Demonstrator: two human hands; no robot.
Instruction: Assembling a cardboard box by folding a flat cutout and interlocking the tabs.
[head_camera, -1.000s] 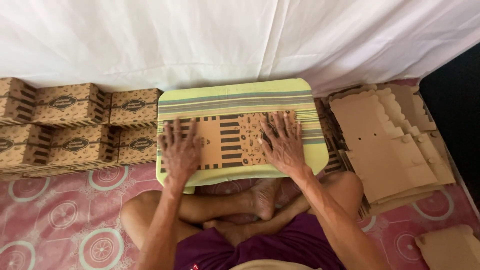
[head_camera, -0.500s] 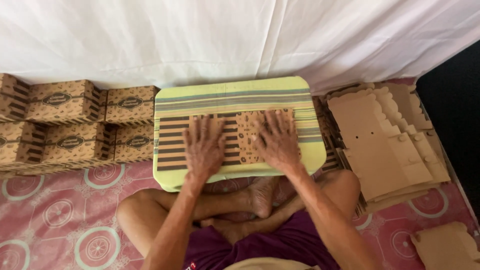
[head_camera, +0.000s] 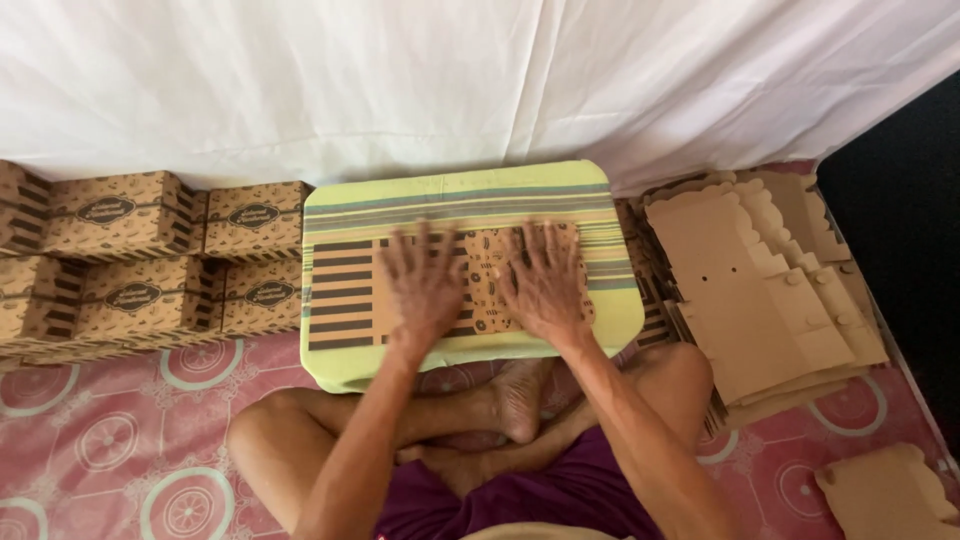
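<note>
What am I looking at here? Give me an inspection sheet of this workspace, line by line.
Surface: green striped cushion on a pink patterned floor mat, used as a work pad.
Job's things: flat printed cardboard sheet lying on the cushion.
Clutter: folded brown boxes stacked at the left; pile of flat cardboard blanks at the right; one more blank at the lower right.
Grippers: left hand and right hand, both pressed flat, fingers spread, on the sheet.
Cables: nothing seen.
Surroundings: white cloth hanging behind; the person sits cross-legged.
</note>
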